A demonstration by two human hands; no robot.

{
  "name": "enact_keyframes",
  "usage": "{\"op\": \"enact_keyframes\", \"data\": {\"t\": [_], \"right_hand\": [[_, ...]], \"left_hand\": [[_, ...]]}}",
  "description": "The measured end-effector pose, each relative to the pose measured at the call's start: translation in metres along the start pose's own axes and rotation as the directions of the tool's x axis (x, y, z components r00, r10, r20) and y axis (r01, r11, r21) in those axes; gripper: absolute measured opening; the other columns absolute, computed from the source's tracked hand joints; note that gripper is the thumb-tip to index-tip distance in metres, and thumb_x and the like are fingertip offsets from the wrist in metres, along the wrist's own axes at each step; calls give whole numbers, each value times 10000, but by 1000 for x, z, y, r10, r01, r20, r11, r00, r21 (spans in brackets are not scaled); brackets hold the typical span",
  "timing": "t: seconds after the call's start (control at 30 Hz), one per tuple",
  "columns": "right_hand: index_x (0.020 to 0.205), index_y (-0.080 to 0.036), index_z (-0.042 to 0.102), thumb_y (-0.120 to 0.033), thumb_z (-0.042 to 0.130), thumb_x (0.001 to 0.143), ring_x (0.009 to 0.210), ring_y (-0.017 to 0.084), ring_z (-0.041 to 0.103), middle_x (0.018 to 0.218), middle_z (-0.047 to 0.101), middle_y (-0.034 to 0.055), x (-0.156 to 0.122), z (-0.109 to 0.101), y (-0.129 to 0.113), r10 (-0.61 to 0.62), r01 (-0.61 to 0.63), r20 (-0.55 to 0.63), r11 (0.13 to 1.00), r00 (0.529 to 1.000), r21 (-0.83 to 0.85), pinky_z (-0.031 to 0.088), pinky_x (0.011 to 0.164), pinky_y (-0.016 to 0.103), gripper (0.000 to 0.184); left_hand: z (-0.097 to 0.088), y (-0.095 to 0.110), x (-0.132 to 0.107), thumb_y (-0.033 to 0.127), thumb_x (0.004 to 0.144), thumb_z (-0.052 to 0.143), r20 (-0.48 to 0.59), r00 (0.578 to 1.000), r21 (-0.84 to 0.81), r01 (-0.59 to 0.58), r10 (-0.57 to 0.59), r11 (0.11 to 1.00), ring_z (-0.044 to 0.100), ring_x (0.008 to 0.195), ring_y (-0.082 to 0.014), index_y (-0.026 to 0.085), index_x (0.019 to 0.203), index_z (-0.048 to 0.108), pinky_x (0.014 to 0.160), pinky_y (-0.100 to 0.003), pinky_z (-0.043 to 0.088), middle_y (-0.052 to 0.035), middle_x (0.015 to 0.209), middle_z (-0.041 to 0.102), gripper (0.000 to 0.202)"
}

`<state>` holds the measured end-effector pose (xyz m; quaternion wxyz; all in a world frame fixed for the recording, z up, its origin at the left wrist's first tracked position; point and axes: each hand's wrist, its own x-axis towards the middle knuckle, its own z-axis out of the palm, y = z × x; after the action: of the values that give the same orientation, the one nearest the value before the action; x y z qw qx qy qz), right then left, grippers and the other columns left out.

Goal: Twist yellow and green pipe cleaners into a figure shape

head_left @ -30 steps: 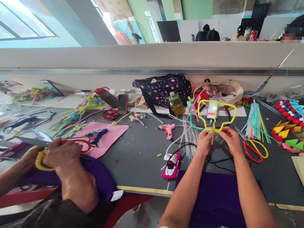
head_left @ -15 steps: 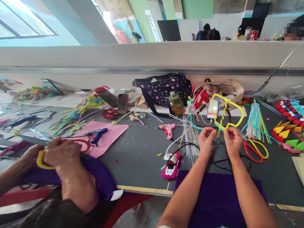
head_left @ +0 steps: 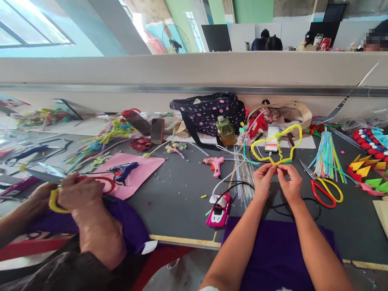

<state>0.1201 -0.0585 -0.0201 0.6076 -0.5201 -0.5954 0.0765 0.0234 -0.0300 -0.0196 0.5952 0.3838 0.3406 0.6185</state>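
My left hand (head_left: 264, 177) and my right hand (head_left: 291, 182) meet above the dark table (head_left: 178, 198), both pinching the base of a yellow pipe-cleaner loop (head_left: 295, 142) bent into a lobed outline. A short teal piece shows at the pinch point. The loop stands up and away from me, in front of a beige bag (head_left: 291, 115). Purple felt (head_left: 279, 250) lies under my forearms.
Red-and-yellow scissors (head_left: 325, 188) lie right of my hands, beside a bundle of coloured straws (head_left: 325, 155). A pink glue gun (head_left: 215, 165), a pink toy car (head_left: 218, 210), thin wires (head_left: 244, 173) and a dotted bag (head_left: 209, 115) lie left. At far left another person's hands (head_left: 75, 196) hold scissors over purple felt.
The yellow loop swung right with my hands apart, then came back toward the middle and flattened wider. My hands have closed together at its base.
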Motion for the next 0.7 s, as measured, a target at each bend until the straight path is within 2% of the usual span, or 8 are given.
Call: {"op": "enact_keyframes", "data": {"t": [0.1, 0.2, 0.3, 0.37, 0.43, 0.57, 0.63, 0.7], "right_hand": [[972, -205, 648, -279, 575, 871, 740, 159, 613, 860, 676, 44, -2, 1, 0, 69, -68, -49, 997, 996, 24, 505, 681, 291, 145], [930, -192, 628, -321, 601, 850, 703, 149, 586, 813, 642, 30, 0, 1, 3, 169, -161, -177, 985, 970, 59, 486, 653, 278, 154], [891, -187, 579, -366, 643, 810, 682, 132, 557, 794, 587, 11, 5, -1, 9, 317, -271, -325, 946, 891, 179, 468, 633, 261, 207], [906, -190, 552, -405, 663, 782, 666, 123, 544, 789, 563, 1, 9, -2, 14, 413, -329, -346, 903, 842, 277, 458, 607, 248, 272], [925, -191, 553, -448, 654, 776, 618, 115, 524, 760, 560, -7, 12, -2, 16, 503, -398, -267, 843, 822, 362, 434, 548, 233, 314], [819, -171, 633, -488, 680, 741, 527, 101, 471, 635, 561, -21, 12, 0, 14, 594, -554, 59, 704, 802, 444, 376, 471, 221, 329], [774, -161, 665, -477, 733, 687, 507, 96, 457, 605, 575, -20, 10, 2, 13, 610, -589, 122, 664, 783, 460, 370, 465, 225, 335], [765, -155, 683, -469, 764, 650, 496, 91, 451, 608, 599, -14, 10, 2, 12, 632, -597, 105, 648, 768, 473, 368, 460, 227, 345]], "left_hand": [[-1, 1, 2, 343, 680, 787, -19, 1000, 1, 7, -7, 1000, 632, 654, -138, 167, 797, 751, 683, -278, 526, -32, 765, 721, 215], [-1, 1, 3, 348, 675, 789, -33, 999, 1, 12, -12, 1000, 616, 625, -126, 162, 787, 744, 648, -263, 519, -24, 740, 709, 222], [-2, 2, 3, 353, 673, 786, -40, 999, 7, 36, -36, 999, 613, 613, -125, 160, 775, 736, 638, -261, 517, -18, 718, 697, 224], [-2, 3, 4, 353, 675, 780, -41, 998, 11, 56, -55, 998, 612, 598, -120, 158, 766, 731, 633, -258, 514, -17, 713, 693, 220], [-2, 3, 4, 351, 673, 775, -44, 997, 15, 69, -69, 997, 609, 580, -114, 157, 753, 726, 624, -252, 509, -17, 712, 691, 215], [-4, 3, 6, 355, 658, 770, -18, 993, 14, 120, -119, 993, 595, 559, -110, 153, 734, 717, 597, -244, 501, -23, 708, 690, 222], [-5, 3, 8, 358, 649, 769, -3, 988, -5, 156, -156, 988, 594, 560, -113, 152, 732, 713, 590, -248, 504, -25, 708, 691, 229], [-6, 3, 8, 364, 652, 761, 13, 982, -26, 187, -186, 982, 601, 570, -122, 153, 735, 709, 591, -256, 513, -24, 707, 690, 233]]}}
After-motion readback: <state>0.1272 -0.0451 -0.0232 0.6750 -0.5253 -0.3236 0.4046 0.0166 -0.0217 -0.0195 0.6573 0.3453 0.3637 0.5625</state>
